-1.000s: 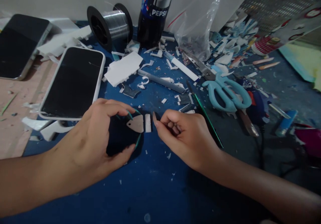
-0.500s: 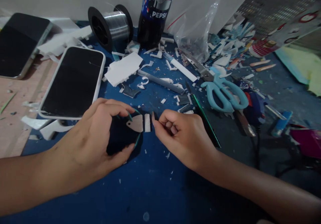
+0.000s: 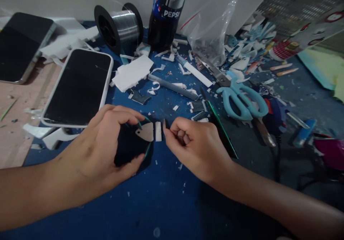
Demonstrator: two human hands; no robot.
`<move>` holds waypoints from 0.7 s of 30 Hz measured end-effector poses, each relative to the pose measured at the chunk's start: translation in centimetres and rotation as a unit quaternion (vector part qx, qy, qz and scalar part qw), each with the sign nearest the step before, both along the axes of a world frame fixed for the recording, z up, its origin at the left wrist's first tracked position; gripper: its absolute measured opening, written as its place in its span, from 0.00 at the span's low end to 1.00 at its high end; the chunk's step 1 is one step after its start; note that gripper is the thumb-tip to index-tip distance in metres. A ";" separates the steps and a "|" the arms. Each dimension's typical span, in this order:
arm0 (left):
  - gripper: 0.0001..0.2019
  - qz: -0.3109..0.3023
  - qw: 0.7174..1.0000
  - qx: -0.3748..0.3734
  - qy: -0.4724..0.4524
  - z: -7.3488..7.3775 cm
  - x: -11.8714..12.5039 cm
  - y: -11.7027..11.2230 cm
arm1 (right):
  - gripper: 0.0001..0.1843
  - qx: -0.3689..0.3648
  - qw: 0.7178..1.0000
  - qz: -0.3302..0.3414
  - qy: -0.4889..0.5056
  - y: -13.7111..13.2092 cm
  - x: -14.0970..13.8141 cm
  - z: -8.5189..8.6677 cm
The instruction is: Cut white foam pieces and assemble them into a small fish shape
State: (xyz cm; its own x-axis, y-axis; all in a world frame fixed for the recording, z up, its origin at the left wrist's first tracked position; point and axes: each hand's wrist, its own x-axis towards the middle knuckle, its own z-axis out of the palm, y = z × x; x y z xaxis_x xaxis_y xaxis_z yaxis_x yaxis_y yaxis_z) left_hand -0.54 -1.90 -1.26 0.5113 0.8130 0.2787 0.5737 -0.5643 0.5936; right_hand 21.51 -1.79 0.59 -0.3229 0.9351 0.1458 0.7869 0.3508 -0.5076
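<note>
My left hand (image 3: 110, 143) rests on the blue mat with fingers and thumb curved apart. Between them lies a small pale piece (image 3: 146, 132), pointed at its left end and with a dark hole like an eye. Fingertips with long teal nails come close to its upper edge; the thumbnail is just below it. A narrow white strip (image 3: 158, 131) lies upright beside its right edge, a thin gap between. My right hand (image 3: 192, 143) is closed, fingers curled, just right of the strip. A slim pointed tip (image 3: 164, 124) stands at its thumb; whether nail or held piece is unclear.
Blue-handled scissors (image 3: 242, 98), a green pen-like tool (image 3: 220, 127) and a grey rod (image 3: 173, 86) lie beyond my hands. Two phones (image 3: 77, 85), a wire spool (image 3: 125, 26) and a Pepsi bottle (image 3: 165, 21) stand behind. White scraps (image 3: 134, 73) litter the mat.
Both hands and the two pale pieces hold their places. Only the view has shifted very slightly.
</note>
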 end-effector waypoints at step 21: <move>0.18 -0.016 0.998 0.041 0.037 0.2 0.2 0.3 | 0.18 0.025 0.999 0.003 -0.040 -0.1 0.2 -0.4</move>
State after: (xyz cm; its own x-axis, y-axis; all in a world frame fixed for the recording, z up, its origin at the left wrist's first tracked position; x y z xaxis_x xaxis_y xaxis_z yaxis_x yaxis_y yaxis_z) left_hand -0.37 -1.57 -1.01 0.5585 0.7716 0.3046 0.5950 -0.6285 0.5010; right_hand 21.68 -1.94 0.24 -0.3408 0.9252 0.1667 0.8217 0.3794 -0.4254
